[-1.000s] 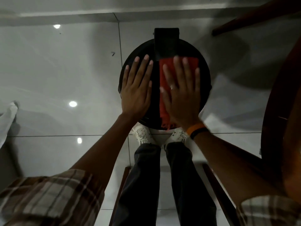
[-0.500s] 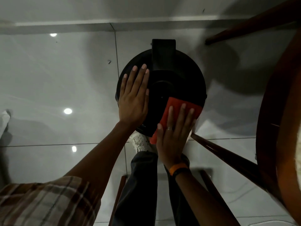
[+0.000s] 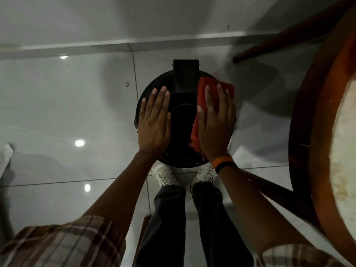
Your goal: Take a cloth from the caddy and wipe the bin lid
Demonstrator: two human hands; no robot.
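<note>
A round black bin lid [image 3: 183, 116] with a black hinge block [image 3: 185, 74] at its far side sits on the floor in front of my feet. My left hand [image 3: 154, 122] lies flat on the lid's left half, fingers together, holding nothing. My right hand [image 3: 215, 122] presses a red cloth [image 3: 200, 91] flat against the lid's right half; the cloth sticks out beyond my fingertips and along my thumb side. No caddy is in view.
A round wooden table [image 3: 323, 132] with slanted legs [image 3: 279, 39] stands close on the right. Glossy grey floor tiles [image 3: 67, 112] spread to the left, and a wall skirting [image 3: 77, 49] runs behind the bin. My white shoes [image 3: 163, 174] stand just below the lid.
My right hand slid the red cloth from the lid's near right edge up to its far right side. The left hand stayed flat on the left half.
</note>
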